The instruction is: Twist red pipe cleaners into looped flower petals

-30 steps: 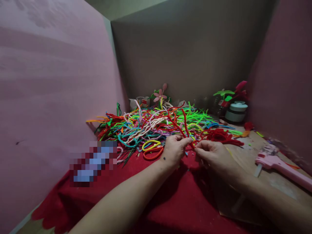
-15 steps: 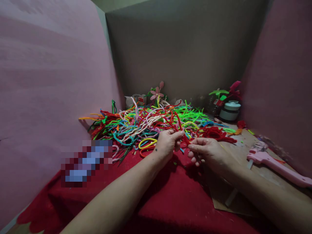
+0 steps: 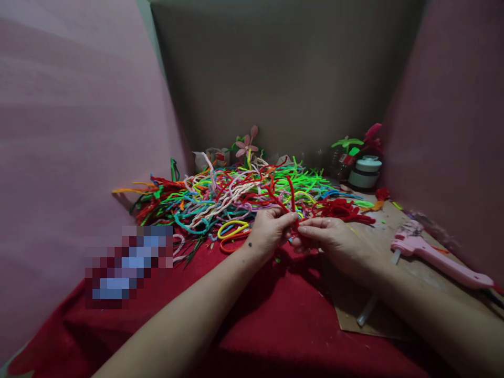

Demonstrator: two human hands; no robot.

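Note:
Between my fingertips is a red pipe cleaner [image 3: 293, 194], bent so that its fuzzy ends stick up above the hands. My left hand [image 3: 271, 231] pinches it between thumb and forefinger. Close beside it, my right hand [image 3: 325, 236] grips the lower part, with its fingers curled and nearly touching the left. Just behind the hands spreads a big tangled heap of pipe cleaners [image 3: 232, 197] in many colours. A bundle of looped red pipe cleaners [image 3: 342, 209] lies beyond my right hand. The exact bend inside the fingers is hidden.
A pink glue gun [image 3: 437, 257] with a glue stick lies at right, near a piece of cardboard [image 3: 350, 315]. Red cloth [image 3: 252, 331] covers the front. Behind stand a pale-lidded jar [image 3: 365, 173] and a pink pipe-cleaner flower [image 3: 247, 146]. A blurred-out item [image 3: 134, 262] lies left.
My two hands have come closer together on the red pipe cleaner, the right one moving left and slightly up. The whole view has shifted a little.

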